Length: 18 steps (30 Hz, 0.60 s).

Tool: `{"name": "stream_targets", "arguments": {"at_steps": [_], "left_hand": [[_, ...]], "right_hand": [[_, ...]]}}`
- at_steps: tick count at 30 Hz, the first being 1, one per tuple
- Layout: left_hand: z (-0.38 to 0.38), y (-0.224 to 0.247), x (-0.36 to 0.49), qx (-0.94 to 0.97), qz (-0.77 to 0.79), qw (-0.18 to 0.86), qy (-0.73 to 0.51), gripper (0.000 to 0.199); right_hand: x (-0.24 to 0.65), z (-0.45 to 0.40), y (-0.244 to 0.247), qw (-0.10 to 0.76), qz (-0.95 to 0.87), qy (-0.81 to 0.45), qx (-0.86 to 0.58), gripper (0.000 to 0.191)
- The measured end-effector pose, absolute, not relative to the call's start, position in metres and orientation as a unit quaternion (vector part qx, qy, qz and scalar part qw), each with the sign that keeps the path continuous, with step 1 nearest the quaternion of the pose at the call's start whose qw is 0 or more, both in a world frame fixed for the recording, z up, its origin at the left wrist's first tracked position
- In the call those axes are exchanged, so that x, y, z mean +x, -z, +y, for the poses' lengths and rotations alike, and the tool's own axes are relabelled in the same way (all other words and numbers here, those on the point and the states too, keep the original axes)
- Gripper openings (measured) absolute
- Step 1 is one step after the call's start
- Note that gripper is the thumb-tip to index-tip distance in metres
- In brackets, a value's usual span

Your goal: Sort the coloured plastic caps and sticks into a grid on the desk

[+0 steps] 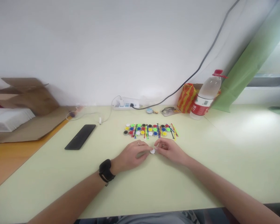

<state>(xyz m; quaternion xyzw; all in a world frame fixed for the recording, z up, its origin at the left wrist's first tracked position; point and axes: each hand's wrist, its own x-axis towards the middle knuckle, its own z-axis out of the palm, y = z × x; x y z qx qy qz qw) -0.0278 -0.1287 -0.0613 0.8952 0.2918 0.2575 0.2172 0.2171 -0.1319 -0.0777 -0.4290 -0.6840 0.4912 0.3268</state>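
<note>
My left hand, with a ring and a black watch at the wrist, has its fingers closed on a small round white piece on the pale table. My right hand comes from the other side, its thumb and index finger pinched beside that piece. Whatever sits between those right fingertips is too small to name. Just beyond both hands lie several small round pieces in black, white, red, yellow, green and blue, with thin coloured sticks between them.
A black phone lies at the left, near an open cardboard box. Along the wall are a power strip, a striped bag and a large bottle. A black cable runs up the wall.
</note>
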Motion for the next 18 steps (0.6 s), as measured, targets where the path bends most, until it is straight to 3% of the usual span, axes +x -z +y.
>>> {"name": "stream_targets", "arguments": {"at_steps": [13,18], "left_hand": [[-0.138,0.062,-0.018,0.907,0.322,0.166,-0.217,0.021],[-0.137,0.062,-0.022,0.897,0.312,0.208,-0.235,0.025]], "right_hand": [[0.218,-0.135,0.088,0.324,-0.741,-0.386,-0.444,0.022],[0.219,-0.139,0.088,0.341,-0.732,-0.365,-0.464,0.026]]}}
